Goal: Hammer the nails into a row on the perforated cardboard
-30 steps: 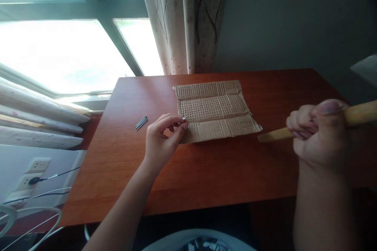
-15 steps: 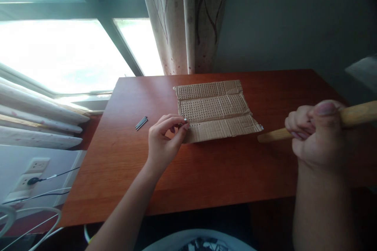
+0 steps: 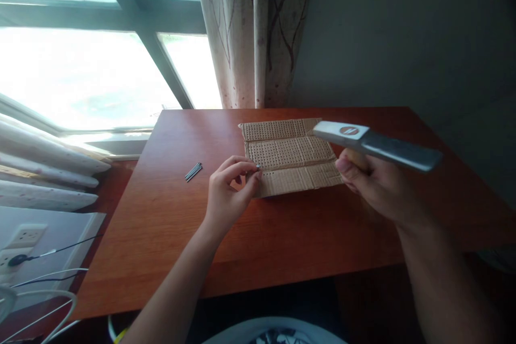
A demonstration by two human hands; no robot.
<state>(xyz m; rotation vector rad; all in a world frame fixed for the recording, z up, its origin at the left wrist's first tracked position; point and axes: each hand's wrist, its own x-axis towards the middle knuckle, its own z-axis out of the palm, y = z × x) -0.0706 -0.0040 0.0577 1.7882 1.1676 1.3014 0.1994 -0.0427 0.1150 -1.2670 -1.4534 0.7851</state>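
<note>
In the head view, taking the creased cardboard sheet (image 3: 282, 180) as the middle of the dial, it lies on the glossy red-brown wooden desk (image 3: 282, 242), tan and ragged-edged, ridged by two long folds and pricked with rows of small dark holes over its farther panels; the nearest panel is mostly plain, with a few holes by its fold. At 8 o'clock the left hand (image 3: 231, 188) pinches a small nail (image 3: 258, 167) between thumb and forefinger over the sheet's left edge; only its shiny metal head shows, the shaft is hidden by the fingers, and whether the tip touches the cardboard cannot be told. Between 3 and 4 o'clock the right hand (image 3: 377, 188) is closed round the pale wooden handle of a hammer (image 3: 374, 142), held raised, its silvery head at 3 o'clock made of a squared block with a brown oval mark and a long, flat grey blade. At 9 o'clock a little bundle of slim, straight nails (image 3: 193, 172) lies side by side on the wood. Bright window panes (image 3: 80, 75) in a grey-green frame fill 10 o'clock; a folded cream curtain (image 3: 237, 37) with dark branching lines hangs near 11; a smooth, dark grey wall (image 3: 403, 27) stands between 1 and 2. White plastic sockets (image 3: 28, 236) sit past 8 o'clock, above looping cables (image 3: 52, 293).
</note>
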